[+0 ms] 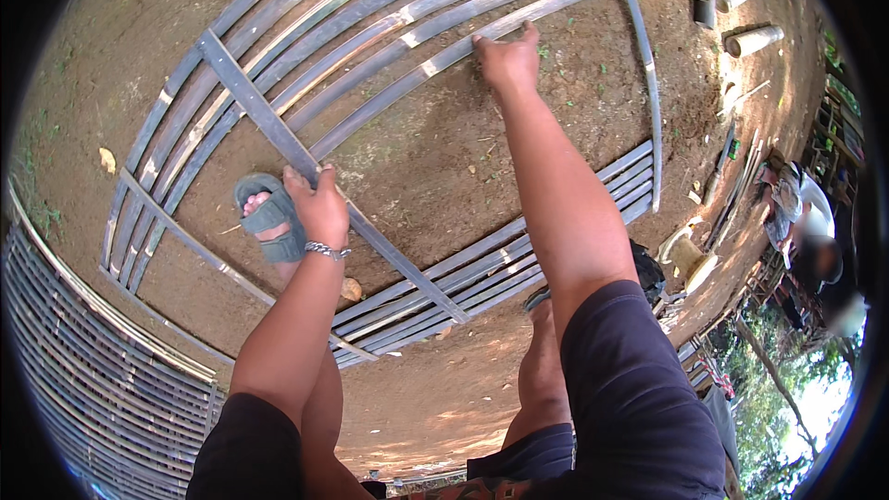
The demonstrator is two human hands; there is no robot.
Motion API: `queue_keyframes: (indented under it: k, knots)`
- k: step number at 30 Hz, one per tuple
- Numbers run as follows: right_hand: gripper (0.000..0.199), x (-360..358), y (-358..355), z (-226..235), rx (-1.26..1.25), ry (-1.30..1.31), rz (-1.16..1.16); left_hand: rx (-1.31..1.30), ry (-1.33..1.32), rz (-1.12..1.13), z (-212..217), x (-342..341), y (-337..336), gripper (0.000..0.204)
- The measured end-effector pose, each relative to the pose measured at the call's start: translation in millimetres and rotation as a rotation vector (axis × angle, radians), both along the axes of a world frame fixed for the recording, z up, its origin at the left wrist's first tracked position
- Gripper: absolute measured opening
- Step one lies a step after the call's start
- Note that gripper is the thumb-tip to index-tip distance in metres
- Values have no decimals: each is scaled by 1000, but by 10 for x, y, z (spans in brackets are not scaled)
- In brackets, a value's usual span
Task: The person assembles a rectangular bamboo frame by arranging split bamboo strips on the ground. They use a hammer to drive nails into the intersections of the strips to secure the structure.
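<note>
You are seemingly lining up the innermost upper slat (pixel 430 67) on the ground (pixel 417 153), your left hand (pixel 320 210) pinching the crossbar (pixel 255 100) near that slat's lower-left end, your right hand (pixel 509 63) touching its middle, thumb and finger spread, the next move probably calling for steady alignment.

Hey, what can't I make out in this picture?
All in the head view:
- Undersides of the left hand and right hand: hidden by the hands themselves, so how firmly they grip the frame is unclear.
- Right foot: mostly hidden by the right arm.
- Frame's far side: cut off by the top edge.
- Slatted panel: cut off by the dark lens rim.
- Person at right: head blurred.
</note>
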State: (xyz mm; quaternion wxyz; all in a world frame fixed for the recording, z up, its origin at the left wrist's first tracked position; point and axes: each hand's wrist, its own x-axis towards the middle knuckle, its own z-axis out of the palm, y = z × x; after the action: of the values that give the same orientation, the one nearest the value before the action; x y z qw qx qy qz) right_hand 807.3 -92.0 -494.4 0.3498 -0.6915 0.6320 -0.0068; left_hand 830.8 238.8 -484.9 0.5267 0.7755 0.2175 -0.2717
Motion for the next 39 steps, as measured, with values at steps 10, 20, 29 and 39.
queue_keyframes:
  k: [10,20,29,39]
  knots:
    - [101,-155,-134,-411,105,-203,17,-176,43,117,201,24,67,82]
    - [103,-113,-185,-371,125,-185,18,-153,12,66,236,140,47,74]
    - [106,-213,-194,-177,158,-206,26,-120,-29,49,110,96,71,75]
    - [68,-2460,255,331,-127,131,-214,-36,-77,-82,207,-250,137,75]
